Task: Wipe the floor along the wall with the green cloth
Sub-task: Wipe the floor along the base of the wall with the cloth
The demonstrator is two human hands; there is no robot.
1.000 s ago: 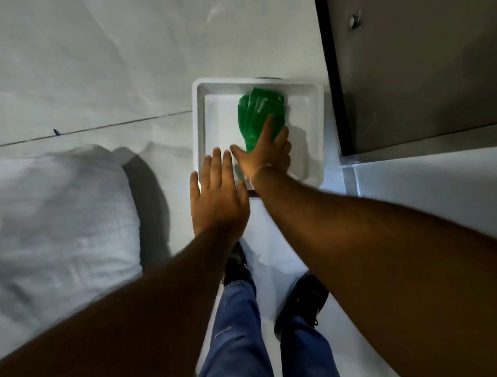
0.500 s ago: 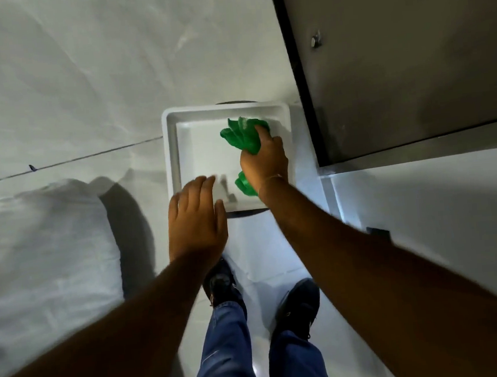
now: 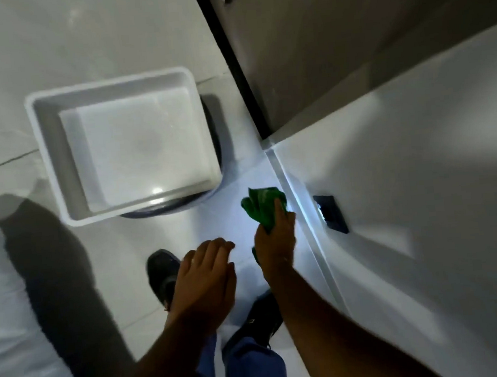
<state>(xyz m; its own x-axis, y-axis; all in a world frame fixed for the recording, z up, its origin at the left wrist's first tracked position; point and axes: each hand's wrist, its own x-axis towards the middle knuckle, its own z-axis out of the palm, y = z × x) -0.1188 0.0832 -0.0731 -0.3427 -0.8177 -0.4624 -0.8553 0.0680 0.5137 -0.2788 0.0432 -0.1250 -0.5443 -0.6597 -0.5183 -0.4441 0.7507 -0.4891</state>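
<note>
My right hand point(image 3: 276, 243) grips the crumpled green cloth point(image 3: 262, 206), held above the pale floor point(image 3: 235, 183) close to the foot of the white wall point(image 3: 393, 205) on the right. Part of the cloth pokes out under my palm. My left hand point(image 3: 207, 279) hovers beside it with fingers loosely apart and nothing in it. Whether the cloth touches the floor is unclear.
A white plastic tub point(image 3: 45, 152), with nothing in it, sits on a dark round base ahead. A dark wall socket point(image 3: 332, 214) is low on the wall. A grey door point(image 3: 347, 29) stands beyond. A white bag point(image 3: 9, 314) lies at left. My dark shoes point(image 3: 161, 274) are below.
My right hand lifted the green cloth out of the tub and brought it right, toward the wall's base. My left hand came off the tub rim. The view swung right.
</note>
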